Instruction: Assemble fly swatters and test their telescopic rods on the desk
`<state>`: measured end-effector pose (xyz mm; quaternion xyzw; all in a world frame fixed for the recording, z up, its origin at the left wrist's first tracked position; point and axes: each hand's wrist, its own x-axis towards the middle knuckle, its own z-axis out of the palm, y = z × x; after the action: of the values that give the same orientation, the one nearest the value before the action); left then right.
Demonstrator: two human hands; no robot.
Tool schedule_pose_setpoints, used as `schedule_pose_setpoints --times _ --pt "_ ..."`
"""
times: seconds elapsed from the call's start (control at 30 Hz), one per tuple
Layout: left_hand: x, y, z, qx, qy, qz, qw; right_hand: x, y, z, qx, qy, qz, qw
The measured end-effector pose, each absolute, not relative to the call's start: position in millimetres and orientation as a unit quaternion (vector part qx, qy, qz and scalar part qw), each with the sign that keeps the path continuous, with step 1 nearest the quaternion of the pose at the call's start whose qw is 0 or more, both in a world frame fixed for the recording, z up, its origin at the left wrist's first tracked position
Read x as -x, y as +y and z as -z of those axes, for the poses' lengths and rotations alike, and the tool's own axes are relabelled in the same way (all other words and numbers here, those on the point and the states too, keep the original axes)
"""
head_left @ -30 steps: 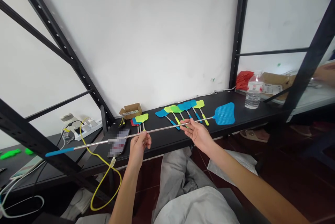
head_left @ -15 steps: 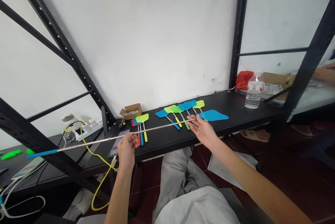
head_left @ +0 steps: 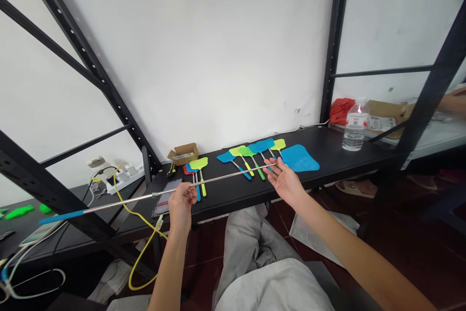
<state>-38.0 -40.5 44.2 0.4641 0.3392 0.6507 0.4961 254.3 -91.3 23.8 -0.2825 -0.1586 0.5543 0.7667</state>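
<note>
A long telescopic fly swatter (head_left: 235, 173) stretches across in front of me, its metal rod drawn out. Its blue handle (head_left: 61, 217) points left and its blue mesh head (head_left: 300, 157) lies at the right, face toward me. My left hand (head_left: 181, 204) is closed around the rod near its middle. With thumb and fingers, my right hand (head_left: 284, 182) pinches the thin rod close to the head. Behind the rod, several short fly swatters (head_left: 251, 152) in blue, yellow and green lie in a row on the black shelf (head_left: 225, 193). A smaller group of swatters (head_left: 198, 164) lies beyond my left hand.
A small open cardboard box (head_left: 184, 154) stands near the wall. A phone (head_left: 168, 197) lies left of my left hand. Yellow cable (head_left: 136, 282) hangs by a power strip (head_left: 125, 179). At right are a water bottle (head_left: 355, 126) and a black rack post (head_left: 425, 78).
The swatter's blue head has turned from a narrow slant to show its broad mesh face. Both hands and the rod have shifted slightly right.
</note>
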Motion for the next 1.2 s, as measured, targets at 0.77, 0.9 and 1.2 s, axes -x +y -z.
schedule_pose_setpoints --times 0.77,0.9,1.2 --pt "33.8 -40.2 -39.5 -0.521 0.377 -0.594 0.483 -275.2 -88.6 -26.9 0.278 -0.115 -0.525 0.796" --pt "51.9 -41.6 -49.3 -0.5 0.355 -0.639 0.464 -298.8 -90.8 -33.6 0.286 -0.09 -0.495 0.815" --pt "43.3 -42.9 -45.8 -0.491 0.33 -0.634 0.498 -333.5 -89.7 -29.0 0.281 -0.062 -0.45 0.845"
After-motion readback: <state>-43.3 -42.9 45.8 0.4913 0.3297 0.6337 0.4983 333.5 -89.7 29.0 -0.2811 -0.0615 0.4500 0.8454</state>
